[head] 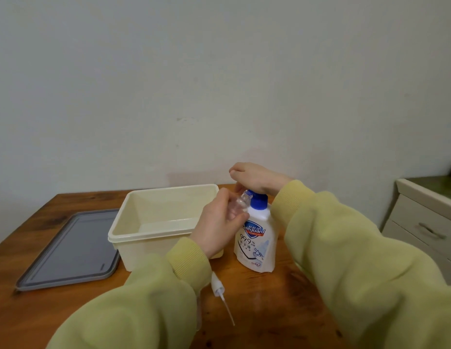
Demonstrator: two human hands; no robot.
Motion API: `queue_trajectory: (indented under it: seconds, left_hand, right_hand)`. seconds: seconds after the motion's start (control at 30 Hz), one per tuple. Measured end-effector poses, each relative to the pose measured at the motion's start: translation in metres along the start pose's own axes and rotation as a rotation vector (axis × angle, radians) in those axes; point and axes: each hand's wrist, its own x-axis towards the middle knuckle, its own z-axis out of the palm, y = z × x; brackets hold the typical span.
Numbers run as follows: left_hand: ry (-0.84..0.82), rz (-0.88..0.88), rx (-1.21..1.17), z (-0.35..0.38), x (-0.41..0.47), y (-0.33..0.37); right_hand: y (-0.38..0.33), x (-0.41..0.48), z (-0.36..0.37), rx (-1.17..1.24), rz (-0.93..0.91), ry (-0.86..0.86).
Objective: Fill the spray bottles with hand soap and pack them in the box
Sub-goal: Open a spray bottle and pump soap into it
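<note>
A white hand soap bottle (pixel 257 238) with a blue pump collar stands on the wooden table, right of a cream box (pixel 154 230). My right hand (pixel 254 180) presses down on top of its pump; the pump head is hidden under my palm. My left hand (pixel 219 222) grips a small clear spray bottle (pixel 240 202), tilted with its open mouth at the pump's spout. The spray bottle's white sprayer head with its long dip tube (pixel 220 292) lies on the table in front of the soap bottle. The box holds nothing that I can see.
A grey lid (pixel 71 250) lies flat on the table, left of the box. A cream cabinet with drawers (pixel 425 230) stands off the table's right side. A plain wall runs behind the table.
</note>
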Motion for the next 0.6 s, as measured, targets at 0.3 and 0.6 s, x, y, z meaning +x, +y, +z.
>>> queue_trajectory:
  seconds: [0.3, 0.6]
  left_hand:
    - [-0.019, 0.007, -0.005, 0.0001, -0.0008, 0.0010]
    - [-0.007, 0.024, 0.011, -0.0002, 0.0039, -0.0016]
  right_hand:
    - [0.0032, 0.0030, 0.0022, 0.038, -0.008, 0.014]
    - [0.0033, 0.0044, -0.0009, 0.020, -0.008, 0.043]
